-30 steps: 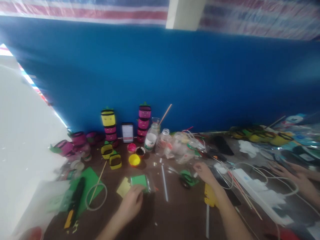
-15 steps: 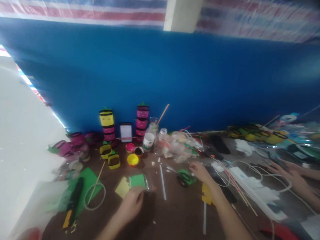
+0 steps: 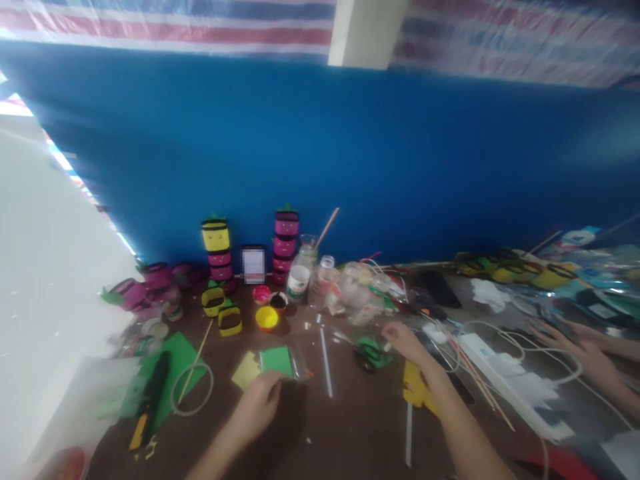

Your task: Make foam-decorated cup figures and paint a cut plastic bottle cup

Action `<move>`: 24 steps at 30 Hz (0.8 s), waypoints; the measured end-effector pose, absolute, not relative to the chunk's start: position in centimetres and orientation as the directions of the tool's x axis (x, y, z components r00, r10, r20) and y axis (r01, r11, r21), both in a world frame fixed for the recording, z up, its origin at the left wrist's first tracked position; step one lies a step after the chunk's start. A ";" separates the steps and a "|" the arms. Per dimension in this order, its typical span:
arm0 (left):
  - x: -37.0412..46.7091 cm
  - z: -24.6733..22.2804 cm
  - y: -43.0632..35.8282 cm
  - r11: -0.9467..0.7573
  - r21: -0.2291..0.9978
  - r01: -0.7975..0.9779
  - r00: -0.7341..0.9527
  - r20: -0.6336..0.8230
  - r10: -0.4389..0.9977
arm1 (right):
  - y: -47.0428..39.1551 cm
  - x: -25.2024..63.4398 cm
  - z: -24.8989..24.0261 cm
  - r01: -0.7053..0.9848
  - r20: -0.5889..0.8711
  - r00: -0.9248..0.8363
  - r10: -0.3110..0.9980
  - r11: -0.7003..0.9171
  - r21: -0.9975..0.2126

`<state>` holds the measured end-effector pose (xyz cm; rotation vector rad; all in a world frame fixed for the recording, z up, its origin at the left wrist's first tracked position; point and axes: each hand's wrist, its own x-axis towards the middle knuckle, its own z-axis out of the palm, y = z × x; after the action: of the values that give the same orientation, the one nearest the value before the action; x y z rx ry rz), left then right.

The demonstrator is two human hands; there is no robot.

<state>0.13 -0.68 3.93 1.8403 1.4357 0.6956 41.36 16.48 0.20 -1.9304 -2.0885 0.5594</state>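
My left hand (image 3: 261, 395) is closed at the near edge of a green paper square (image 3: 277, 361) in a clear wrapper; what it holds, if anything, is hidden. Cream paper (image 3: 247, 371) lies beside the square. My right hand (image 3: 404, 341) is pinched on a small white piece (image 3: 387, 347), just right of green-handled scissors (image 3: 371, 353). Under my right forearm lies a yellow glue gun (image 3: 414, 387), with a glue stick (image 3: 409, 433) pointing toward me. Another glue stick (image 3: 326, 360) lies between my hands.
Paint cups, such as a yellow one (image 3: 267, 318), stand near plastic bottles (image 3: 299, 277). A white power strip (image 3: 510, 387) with cables lies at right, near another person's hands (image 3: 580, 353). A black cutter (image 3: 153, 393) rests on green paper at left.
My right hand has moved slightly right, away from the scissors, and the white piece now shows at its fingertips. My left hand has shifted slightly left.
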 end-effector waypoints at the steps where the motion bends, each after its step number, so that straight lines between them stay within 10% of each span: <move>1: 0.0 3.9 -0.7 -0.150 0.788 0.597 0.241 0.003 0.971 | 16.3 41.3 0.5 0.888 -0.070 -0.082 0.994 0.041 -0.458; 17: -4.4 3.9 -4.7 -0.132 0.771 0.623 0.161 0.039 0.986 | 7.2 25.1 3.7 0.539 0.033 -0.274 0.961 0.182 -0.822; 24: -3.8 4.1 -2.0 -0.386 0.462 0.798 0.337 0.188 0.922 | 7.9 15.0 1.0 0.510 0.129 -0.493 0.861 0.406 -0.758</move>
<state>-3.83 -2.02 4.06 2.3179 1.5402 0.6150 15.01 7.87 1.01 -1.1647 -2.1557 0.9060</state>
